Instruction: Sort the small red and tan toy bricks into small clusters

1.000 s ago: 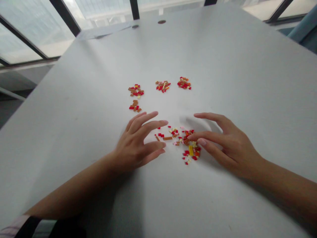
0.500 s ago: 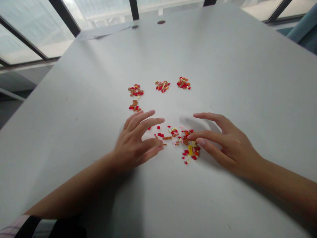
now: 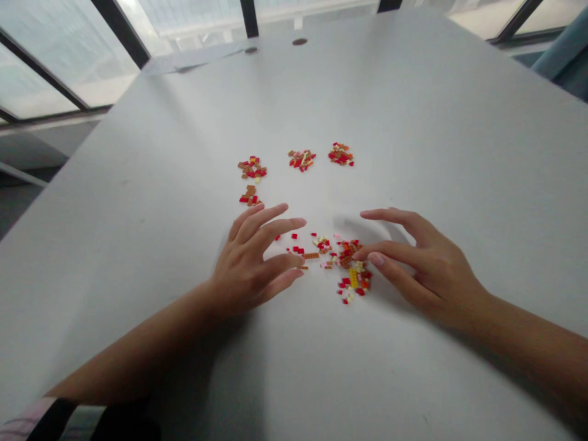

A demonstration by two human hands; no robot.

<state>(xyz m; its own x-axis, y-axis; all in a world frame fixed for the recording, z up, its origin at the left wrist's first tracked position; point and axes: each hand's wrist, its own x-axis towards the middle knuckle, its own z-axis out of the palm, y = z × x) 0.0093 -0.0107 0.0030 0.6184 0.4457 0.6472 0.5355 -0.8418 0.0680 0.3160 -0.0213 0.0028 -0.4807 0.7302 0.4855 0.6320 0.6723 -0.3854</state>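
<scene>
Your left hand point(image 3: 245, 266) is held out over the white table point(image 3: 294, 367), with its fingers spread apart. A small brown brick point(image 3: 304, 267) lies right by the tips of its two lowest fingers, and I cannot tell if they touch it. A long brown brick point(image 3: 311, 256) lies close by, and a little red brick point(image 3: 294, 236) sits a bit farther off.

Your right hand point(image 3: 427, 269) is at the big messy pile point(image 3: 350, 252) of toy bricks. Its thumb and pointing finger are close together at the pile's right side, but I cannot tell if they pinch a brick. Another finger sticks out above them, apart from the pile. A yellow brick point(image 3: 353, 278) lies in the near part of the pile.

Farther away from you, three small piles sit in a row: a left pile point(image 3: 252, 167), a middle pile point(image 3: 302, 160) and a right pile point(image 3: 340, 154). One more little pile point(image 3: 248, 195) sits just nearer than the left one, close to your left fingertips.
</scene>
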